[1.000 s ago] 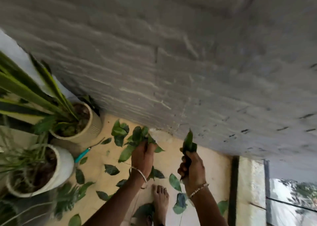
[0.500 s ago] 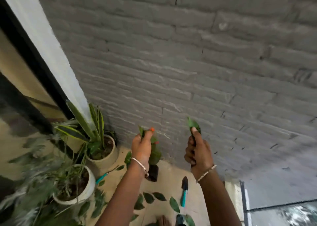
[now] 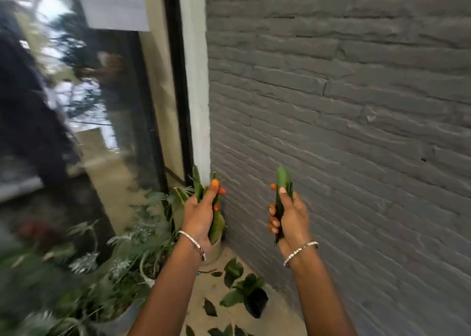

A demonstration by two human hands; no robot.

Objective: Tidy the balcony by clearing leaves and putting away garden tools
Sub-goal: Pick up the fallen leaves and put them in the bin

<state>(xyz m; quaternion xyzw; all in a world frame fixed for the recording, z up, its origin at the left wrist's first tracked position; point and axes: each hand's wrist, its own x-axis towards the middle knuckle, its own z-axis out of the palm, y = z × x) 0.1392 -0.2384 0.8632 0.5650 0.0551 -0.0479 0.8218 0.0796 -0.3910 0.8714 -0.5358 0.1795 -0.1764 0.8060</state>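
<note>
Gripping a bunch of leaves, the left hand is raised before the grey brick wall; the right hand clutches folded leaves too. More loose leaves lie on the floor near potted plants.

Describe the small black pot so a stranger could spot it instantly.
Follow the grey brick wall down to the floor. Between the person's forearms, near the wall's foot, the black pot sits among fallen leaves. It alone is dark; the other pots are pale.

Grey brick wall, glass door, beige floor
</note>
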